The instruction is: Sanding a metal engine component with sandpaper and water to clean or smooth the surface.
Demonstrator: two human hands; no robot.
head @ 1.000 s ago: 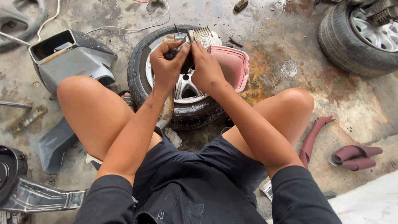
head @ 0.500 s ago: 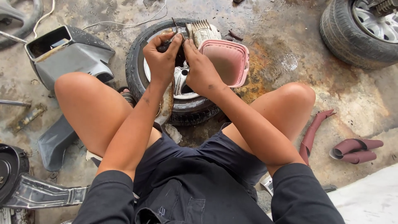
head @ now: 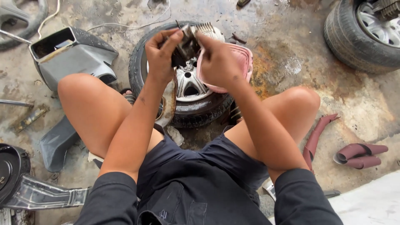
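I sit on the ground with my knees apart. Both hands are raised over a small wheel with a black tyre (head: 141,62) and a silver hub (head: 189,83). My left hand (head: 160,54) and my right hand (head: 216,62) together grip a small dark metal part (head: 187,43) between the fingers. A finned metal piece (head: 207,28) shows just behind my right hand. A pink plastic basin (head: 246,58) rests on the wheel, partly hidden by my right hand.
A grey plastic body panel (head: 71,54) lies to the left, a second wheel (head: 358,37) at the top right. Rolled reddish sandpaper (head: 358,154) lies right of my knee. Dark plastic parts (head: 58,141) and a metal piece (head: 41,193) sit at the lower left on stained concrete.
Both hands have lifted slightly and drawn together on the dark part. The view has shifted a little, and the hands now cover more of the pink basin.
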